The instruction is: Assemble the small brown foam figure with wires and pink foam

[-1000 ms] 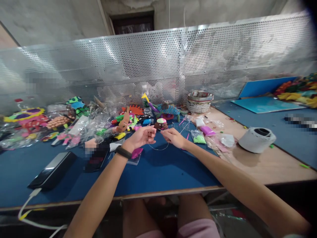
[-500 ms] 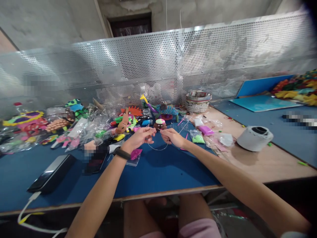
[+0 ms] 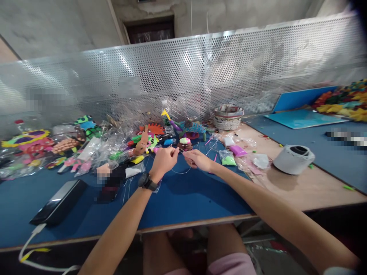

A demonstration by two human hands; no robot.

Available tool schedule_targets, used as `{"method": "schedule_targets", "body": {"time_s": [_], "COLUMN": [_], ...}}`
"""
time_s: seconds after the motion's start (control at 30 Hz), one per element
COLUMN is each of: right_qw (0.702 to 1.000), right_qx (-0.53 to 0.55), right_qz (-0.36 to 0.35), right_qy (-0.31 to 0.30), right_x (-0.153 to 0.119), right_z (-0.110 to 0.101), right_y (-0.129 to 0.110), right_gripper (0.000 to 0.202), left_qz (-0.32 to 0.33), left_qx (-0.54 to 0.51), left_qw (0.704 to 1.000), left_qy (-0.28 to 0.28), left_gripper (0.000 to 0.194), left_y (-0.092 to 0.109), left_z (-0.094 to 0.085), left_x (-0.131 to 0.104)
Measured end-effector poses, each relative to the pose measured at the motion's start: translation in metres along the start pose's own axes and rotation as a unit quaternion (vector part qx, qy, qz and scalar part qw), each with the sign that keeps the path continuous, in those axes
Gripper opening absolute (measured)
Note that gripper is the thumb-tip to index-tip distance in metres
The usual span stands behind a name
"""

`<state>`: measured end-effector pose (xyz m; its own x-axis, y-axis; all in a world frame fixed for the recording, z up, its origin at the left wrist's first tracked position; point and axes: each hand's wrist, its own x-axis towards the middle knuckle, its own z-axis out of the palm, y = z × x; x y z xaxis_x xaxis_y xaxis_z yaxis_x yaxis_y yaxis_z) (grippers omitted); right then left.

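Over the blue tabletop, both hands are pinched close together on a thin pale wire [image 3: 180, 173], which sags below them in a loop. My left hand [image 3: 164, 162], with a dark watch on the wrist, is turned back upward and closed on one end of the wire. Facing it, my right hand [image 3: 199, 159] pinches the wire near the other end, fingers curled. The exact ends between the fingertips are too small to make out. Just behind the fingertips sits a brown clay figure [image 3: 185, 146] with eyes and a pink-and-green top.
Colourful clay animals and clear plastic bags [image 3: 106, 139] crowd the left back. A power bank [image 3: 59, 202] with a white cable lies front left. To the right are a green clay packet [image 3: 228, 158], a woven basket [image 3: 228, 117], a white roll [image 3: 294, 160] and a blue folder [image 3: 306, 118].
My left hand has rolled over so its back and the watch show more, and has moved slightly lower. The wire loop has shifted and looks flatter. My right hand stays nearly in place.
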<state>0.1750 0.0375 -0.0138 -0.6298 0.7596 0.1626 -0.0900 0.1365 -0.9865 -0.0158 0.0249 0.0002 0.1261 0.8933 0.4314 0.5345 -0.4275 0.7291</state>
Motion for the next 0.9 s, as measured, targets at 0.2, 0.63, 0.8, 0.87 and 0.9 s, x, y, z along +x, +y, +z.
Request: {"method": "schedule_targets", "body": {"time_s": [0.2, 0.63, 0.8, 0.87, 0.9], "right_qw": [0.997, 0.997, 0.996, 0.997, 0.997], "right_qx": [-0.060, 0.067, 0.070, 0.063, 0.061], "right_qz": [-0.033, 0.013, 0.009, 0.004, 0.004], "right_qy": [0.031, 0.037, 0.054, 0.049, 0.045], "right_x": [0.001, 0.003, 0.002, 0.001, 0.001], "right_z": [-0.004, -0.005, -0.006, -0.006, -0.006], "right_y": [0.007, 0.006, 0.003, 0.002, 0.002], "right_gripper": [0.053, 0.051, 0.050, 0.051, 0.051], "left_qz": [-0.270, -0.009, -0.050, -0.128, -0.168], "left_qx": [-0.360, -0.153, -0.209, -0.314, -0.359], "left_qw": [0.878, 0.988, 0.976, 0.937, 0.911], "left_qy": [-0.161, -0.021, -0.038, -0.086, -0.116], "left_gripper": [0.027, 0.008, 0.017, 0.030, 0.034], "left_y": [0.004, 0.001, 0.001, -0.002, -0.003], "left_z": [-0.005, -0.008, -0.011, -0.010, -0.010], "left_x": [0.008, 0.001, 0.003, 0.007, 0.009]}}
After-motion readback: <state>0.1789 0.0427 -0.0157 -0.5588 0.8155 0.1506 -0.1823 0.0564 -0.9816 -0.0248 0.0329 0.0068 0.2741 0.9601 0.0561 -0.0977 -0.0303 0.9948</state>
